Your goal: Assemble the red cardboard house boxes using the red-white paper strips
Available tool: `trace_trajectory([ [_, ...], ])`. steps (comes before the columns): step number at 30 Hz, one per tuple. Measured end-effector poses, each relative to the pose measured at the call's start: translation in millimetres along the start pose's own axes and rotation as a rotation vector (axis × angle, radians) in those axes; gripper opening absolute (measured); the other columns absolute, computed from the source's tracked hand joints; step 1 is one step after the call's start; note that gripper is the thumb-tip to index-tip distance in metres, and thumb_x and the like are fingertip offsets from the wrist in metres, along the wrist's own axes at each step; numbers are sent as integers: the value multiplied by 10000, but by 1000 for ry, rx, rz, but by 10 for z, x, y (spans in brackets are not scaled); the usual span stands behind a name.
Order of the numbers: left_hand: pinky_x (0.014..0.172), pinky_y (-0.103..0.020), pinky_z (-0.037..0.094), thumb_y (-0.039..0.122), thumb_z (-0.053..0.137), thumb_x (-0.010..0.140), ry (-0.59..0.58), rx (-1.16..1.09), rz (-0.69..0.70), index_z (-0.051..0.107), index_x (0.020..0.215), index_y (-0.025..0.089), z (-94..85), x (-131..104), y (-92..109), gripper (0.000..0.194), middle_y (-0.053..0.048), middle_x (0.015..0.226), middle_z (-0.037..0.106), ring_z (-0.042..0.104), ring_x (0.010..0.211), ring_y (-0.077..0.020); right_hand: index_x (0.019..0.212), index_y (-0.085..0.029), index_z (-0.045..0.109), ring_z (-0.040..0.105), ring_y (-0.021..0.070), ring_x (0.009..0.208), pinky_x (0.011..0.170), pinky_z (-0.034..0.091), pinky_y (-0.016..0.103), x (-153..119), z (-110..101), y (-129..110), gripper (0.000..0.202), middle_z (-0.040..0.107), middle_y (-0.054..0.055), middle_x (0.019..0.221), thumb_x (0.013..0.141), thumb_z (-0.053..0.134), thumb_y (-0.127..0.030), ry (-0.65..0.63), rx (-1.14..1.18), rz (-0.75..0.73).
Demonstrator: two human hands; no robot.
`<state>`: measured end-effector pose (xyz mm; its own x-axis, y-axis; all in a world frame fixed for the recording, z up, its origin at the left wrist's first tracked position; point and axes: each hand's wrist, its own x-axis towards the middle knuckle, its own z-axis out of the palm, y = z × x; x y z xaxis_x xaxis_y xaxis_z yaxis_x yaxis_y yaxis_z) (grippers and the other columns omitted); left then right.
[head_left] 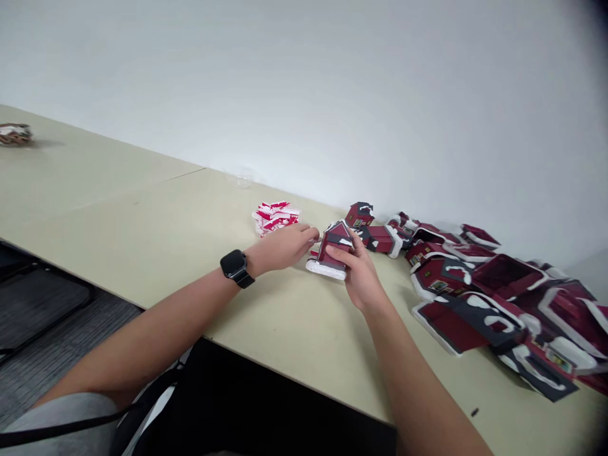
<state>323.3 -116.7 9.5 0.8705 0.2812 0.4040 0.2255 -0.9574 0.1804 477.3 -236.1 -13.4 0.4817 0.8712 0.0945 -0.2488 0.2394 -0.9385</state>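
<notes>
A small dark-red house (333, 239) with white snow-like edges is over the worktop (280, 329), held by the right hand (360, 272), which closes around it. The left hand (292, 246) is narrow, just beside the house; whether it grips something, I cannot tell. Farther, red-and-white pieces (275, 218) carry print too small to read

I'm seeing a softly lit wall (294, 88). Faint shadows are lying on the table (285, 335). The top right is looking dark.

A pale table (156, 234) stood along a white wall (285, 95).
A brown-and-white bundle (15, 134) lay far left; a dark chair (42, 286) stood on grey flooring (97, 348).
</notes>
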Motion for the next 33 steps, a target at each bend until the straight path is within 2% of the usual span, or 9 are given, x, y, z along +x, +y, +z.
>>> trace_trajectory([
  [3,804,-317,467,206,325,1012,58,-1,6,651,1080,164,-78,9,-20,335,-105,1042,640,611,948,-201,1346,-341,575,684,218,1006,856,578,350,-7,9,-12,853,728,-23,1115,572,930,-283,14,15,9],
  [5,787,-305,463,206,334,1006,95,-83,-5,674,1056,174,-120,7,-31,344,-90,1019,639,604,915,-184,1339,-343,580,690,204,955,823,580,336,-12,6,-18,829,730,-30,1094,588,927,-285,14,36,16],
  [9,756,-271,472,262,441,979,122,-455,-81,686,1027,215,-114,8,-19,255,-33,965,675,615,860,-148,1311,-333,598,703,214,961,827,586,349,-26,-10,-30,737,738,-22,1101,643,905,-289,-56,87,22],
  [12,702,-240,485,312,562,932,153,-798,-188,634,1085,222,-22,38,11,192,3,865,660,620,786,-125,1298,-322,615,716,224,972,860,586,367,-43,-1,-36,694,743,-9,1139,664,894,-293,-136,113,29],
  [15,672,-225,491,334,639,897,183,-1049,-292,586,1056,210,84,73,30,209,28,783,632,612,716,-103,1308,-315,614,721,235,989,893,583,385,-56,22,-37,706,744,0,1158,659,891,-298,-138,129,21],
  [21,699,-236,505,391,750,826,122,-1276,-452,648,906,141,142,74,39,282,-19,797,681,615,685,-87,1341,-331,578,702,263,1099,953,573,423,-66,40,-37,775,720,6,1249,632,889,-286,-70,113,-1],
  [27,684,-213,449,288,686,846,31,-1410,-546,643,722,138,40,64,76,199,13,713,621,537,646,-60,1353,-329,566,687,279,1130,957,569,436,-79,48,-45,805,709,16,1260,621,896,-279,-83,92,-9],
  [33,669,-184,441,237,696,864,11,-1647,-656,659,813,123,28,90,74,130,14,755,627,541,666,-45,1368,-338,558,679,280,1141,954,561,432,-84,45,-39,858,709,14,1254,589,910,-276,-63,75,-16],
])
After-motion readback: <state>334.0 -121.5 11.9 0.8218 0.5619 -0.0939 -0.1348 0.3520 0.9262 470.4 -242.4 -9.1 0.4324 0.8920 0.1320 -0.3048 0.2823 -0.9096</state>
